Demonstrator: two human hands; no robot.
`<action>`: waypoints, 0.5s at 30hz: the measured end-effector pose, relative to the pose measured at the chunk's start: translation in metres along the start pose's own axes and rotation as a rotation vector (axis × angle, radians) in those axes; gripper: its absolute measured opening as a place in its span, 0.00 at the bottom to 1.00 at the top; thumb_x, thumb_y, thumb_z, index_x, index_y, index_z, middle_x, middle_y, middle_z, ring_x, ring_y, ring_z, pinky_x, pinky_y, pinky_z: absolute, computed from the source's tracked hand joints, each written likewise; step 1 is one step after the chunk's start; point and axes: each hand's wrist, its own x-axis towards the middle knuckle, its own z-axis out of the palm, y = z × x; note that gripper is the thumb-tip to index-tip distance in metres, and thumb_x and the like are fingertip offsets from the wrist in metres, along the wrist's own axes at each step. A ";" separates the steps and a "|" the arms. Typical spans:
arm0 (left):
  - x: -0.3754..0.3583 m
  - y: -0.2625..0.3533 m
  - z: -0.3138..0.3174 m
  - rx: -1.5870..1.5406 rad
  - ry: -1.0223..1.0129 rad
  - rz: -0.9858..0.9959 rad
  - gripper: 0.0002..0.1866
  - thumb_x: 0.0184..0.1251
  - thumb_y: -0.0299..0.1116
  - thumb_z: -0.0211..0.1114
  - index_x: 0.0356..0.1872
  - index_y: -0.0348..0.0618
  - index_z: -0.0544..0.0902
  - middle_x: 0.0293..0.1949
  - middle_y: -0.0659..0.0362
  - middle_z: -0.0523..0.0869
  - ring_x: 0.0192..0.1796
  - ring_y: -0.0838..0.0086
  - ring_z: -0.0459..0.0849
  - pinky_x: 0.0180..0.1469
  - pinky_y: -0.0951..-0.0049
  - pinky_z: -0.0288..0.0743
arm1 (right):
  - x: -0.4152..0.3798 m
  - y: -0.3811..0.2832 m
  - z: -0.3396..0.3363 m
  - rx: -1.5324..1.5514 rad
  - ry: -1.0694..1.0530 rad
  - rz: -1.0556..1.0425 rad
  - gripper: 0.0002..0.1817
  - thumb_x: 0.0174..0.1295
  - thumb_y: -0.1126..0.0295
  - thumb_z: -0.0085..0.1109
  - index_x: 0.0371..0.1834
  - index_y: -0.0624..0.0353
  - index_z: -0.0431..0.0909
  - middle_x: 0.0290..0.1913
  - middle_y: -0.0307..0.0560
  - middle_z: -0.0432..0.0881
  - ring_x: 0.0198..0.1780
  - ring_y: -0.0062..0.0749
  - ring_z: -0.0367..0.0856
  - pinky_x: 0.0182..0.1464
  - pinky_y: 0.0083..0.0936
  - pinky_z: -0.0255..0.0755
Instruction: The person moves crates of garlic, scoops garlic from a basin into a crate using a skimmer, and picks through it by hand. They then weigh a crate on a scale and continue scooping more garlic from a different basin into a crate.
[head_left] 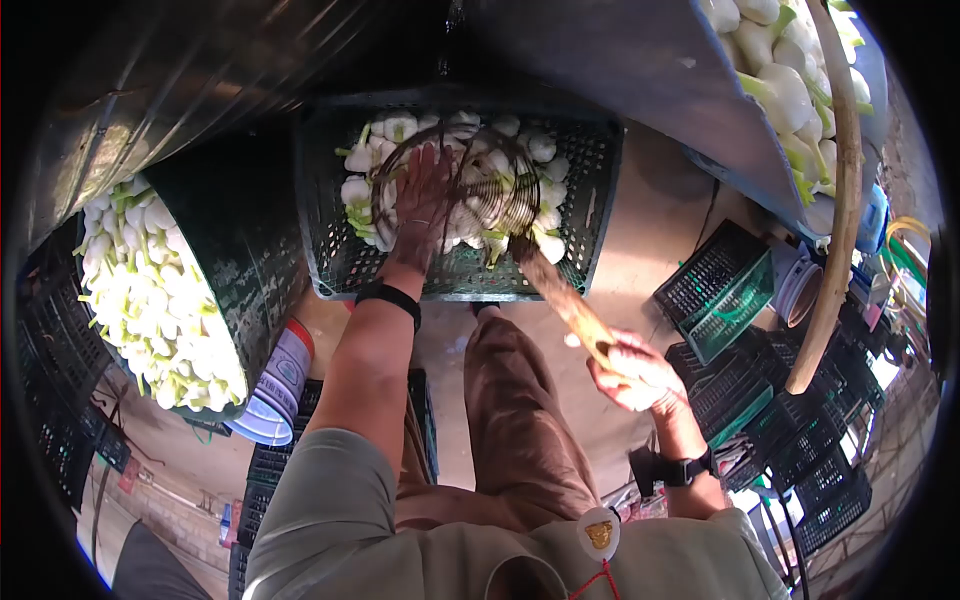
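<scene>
My left hand [424, 190] lies flat with its fingers stretched forward, over the left half of a round wire head. That head belongs to a wire strainer [518, 190] with a thick wooden handle. Lower right, my right hand [635, 374] is wrapped round the handle's near end; the handle slants up and left to the wire head. Below the wires, white bulbs with short green stems [546, 246], like fresh garlic or onions, lie in a dark green plastic crate [600, 215]. The wire head and my left hand partly hide the bulbs.
A tilted dark green container [215, 235] at left holds many more bulbs. More bulbs [785, 90] sit upper right, beside a curved wooden pole [845, 190]. Purple and blue buckets [277, 390] stand lower left. Green crates [718, 290] are stacked at right.
</scene>
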 end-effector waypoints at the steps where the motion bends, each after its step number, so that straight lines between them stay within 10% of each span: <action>1: -0.002 -0.005 -0.014 -0.612 -0.051 -0.003 0.40 0.51 0.46 0.61 0.68 0.53 0.56 0.68 0.54 0.57 0.70 0.58 0.52 0.66 0.49 0.48 | -0.012 -0.002 0.011 0.071 -0.050 0.079 0.26 0.61 0.62 0.56 0.57 0.65 0.63 0.21 0.41 0.68 0.14 0.17 0.63 0.11 0.14 0.56; 2: -0.010 -0.013 -0.012 -0.812 0.170 0.136 0.42 0.48 0.43 0.63 0.68 0.52 0.57 0.67 0.51 0.57 0.70 0.57 0.53 0.66 0.48 0.48 | -0.024 0.008 0.007 0.092 -0.005 0.113 0.30 0.57 0.60 0.60 0.57 0.68 0.63 0.21 0.41 0.68 0.15 0.18 0.63 0.12 0.14 0.56; 15: 0.060 0.029 -0.041 -0.880 0.061 -0.157 0.28 0.51 0.40 0.61 0.58 0.56 0.71 0.60 0.50 0.67 0.62 0.57 0.64 0.53 0.57 0.65 | -0.090 0.063 0.014 0.395 0.215 -0.027 0.33 0.55 0.64 0.61 0.61 0.66 0.60 0.18 0.40 0.62 0.12 0.16 0.56 0.10 0.14 0.49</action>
